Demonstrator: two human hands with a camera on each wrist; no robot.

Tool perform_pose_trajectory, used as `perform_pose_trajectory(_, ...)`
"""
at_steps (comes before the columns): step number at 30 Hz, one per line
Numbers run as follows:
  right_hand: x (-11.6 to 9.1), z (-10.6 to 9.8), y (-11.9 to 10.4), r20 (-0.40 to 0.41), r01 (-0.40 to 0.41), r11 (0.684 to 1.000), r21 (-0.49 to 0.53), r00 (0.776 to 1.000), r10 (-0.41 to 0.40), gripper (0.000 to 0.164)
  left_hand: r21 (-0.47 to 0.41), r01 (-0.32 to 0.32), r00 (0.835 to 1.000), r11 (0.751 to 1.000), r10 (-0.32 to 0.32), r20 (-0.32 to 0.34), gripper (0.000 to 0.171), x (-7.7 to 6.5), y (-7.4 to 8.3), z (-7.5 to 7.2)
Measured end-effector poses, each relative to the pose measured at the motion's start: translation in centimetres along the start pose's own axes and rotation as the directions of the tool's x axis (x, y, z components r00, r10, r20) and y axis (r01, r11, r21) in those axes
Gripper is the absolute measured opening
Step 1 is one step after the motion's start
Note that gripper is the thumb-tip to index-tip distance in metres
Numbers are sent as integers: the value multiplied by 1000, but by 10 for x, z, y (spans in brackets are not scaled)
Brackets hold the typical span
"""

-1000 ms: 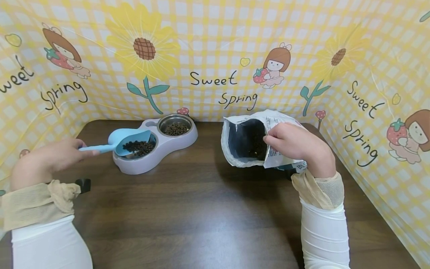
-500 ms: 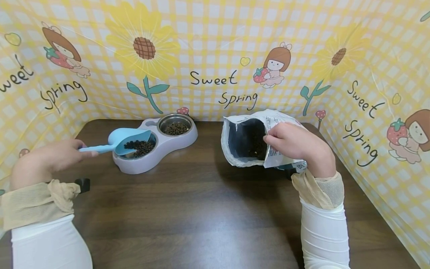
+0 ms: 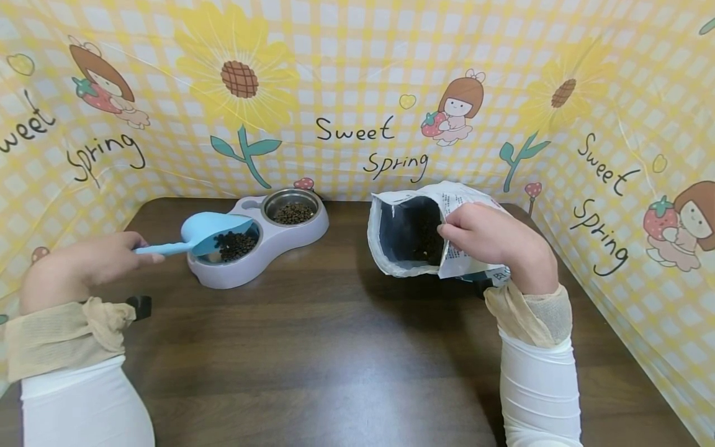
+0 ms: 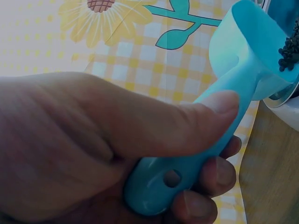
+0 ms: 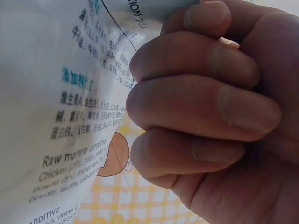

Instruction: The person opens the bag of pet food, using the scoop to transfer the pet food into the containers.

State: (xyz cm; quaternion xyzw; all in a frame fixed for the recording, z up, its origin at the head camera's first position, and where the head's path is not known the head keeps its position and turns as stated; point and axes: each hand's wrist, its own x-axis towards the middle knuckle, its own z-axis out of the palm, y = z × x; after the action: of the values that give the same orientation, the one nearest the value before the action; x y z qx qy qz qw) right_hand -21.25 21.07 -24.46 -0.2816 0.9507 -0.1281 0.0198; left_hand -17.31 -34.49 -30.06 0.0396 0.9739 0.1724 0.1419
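My left hand (image 3: 89,264) grips the handle of a light blue scoop (image 3: 203,226), thumb along the top and fingers curled beneath, as the left wrist view shows. The scoop is tilted over the near steel bowl of a pale lilac double pet bowl (image 3: 268,251), and dark brown kibble (image 3: 237,244) lies at its lip and in that bowl. More kibble sits in the far bowl (image 3: 292,208). On the right, my right hand (image 3: 494,239) pinches the rim of an open white food bag (image 3: 460,264), whose mouth faces left with kibble visible inside. Printed text covers its side.
The brown wooden table (image 3: 335,347) carries everything. A yellow checked cloth (image 3: 346,74) with flowers and cartoon figures hangs at the back and both sides, close behind the bowls and bag.
The scoop has tipped further, and kibble has slid off it into the near bowl. My left hand has shifted very slightly right. The right hand and bag have stayed in place.
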Motion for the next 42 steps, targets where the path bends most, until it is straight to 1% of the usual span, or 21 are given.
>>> perform_pose_trajectory(6, 1, -1, 0, -6, 8, 1000, -4, 1000, -8, 48, -24, 23, 1000, 999, -23, 10, 47, -2, 0, -1)
perform_pose_trajectory(11, 1, 0, 1, 0, -2, 1000, -8, 1000, 2, 48, -49, 27, 1000, 998, -28, -3, 45, -4, 2, -2)
perform_pose_trajectory(15, 1, 0, 2, 4, -9, 1000, -4, 1000, 9, 48, -47, 19, 1000, 999, -19, -11, 43, -3, 2, -2)
perform_pose_trajectory(22, 0, 1, 1, -5, 2, 1000, 4, 1000, -2, 47, -57, 4, 1000, 998, -6, -27, 39, -1, 3, -2)
perform_pose_trajectory(29, 0, 0, 1, 0, -12, 1000, -12, 1000, 12, 48, -41, -8, 999, 999, 6, -48, 38, -1, 11, -4)
perform_pose_trajectory(34, 0, 0, 1, 5, -14, 1000, -12, 1000, 14, 48, -72, -23, 998, 997, 19, -53, 40, 0, 17, -3)
perform_pose_trajectory(38, 1, 0, 1, 6, -15, 1000, -9, 1000, 15, 48, -81, -47, 997, 996, 43, -57, 40, 2, 20, -2)
perform_pose_trajectory(42, 1, 0, 0, 5, -10, 1000, -2, 1000, 10, 48, -62, -66, 996, 996, 63, -59, 41, 4, 25, -1)
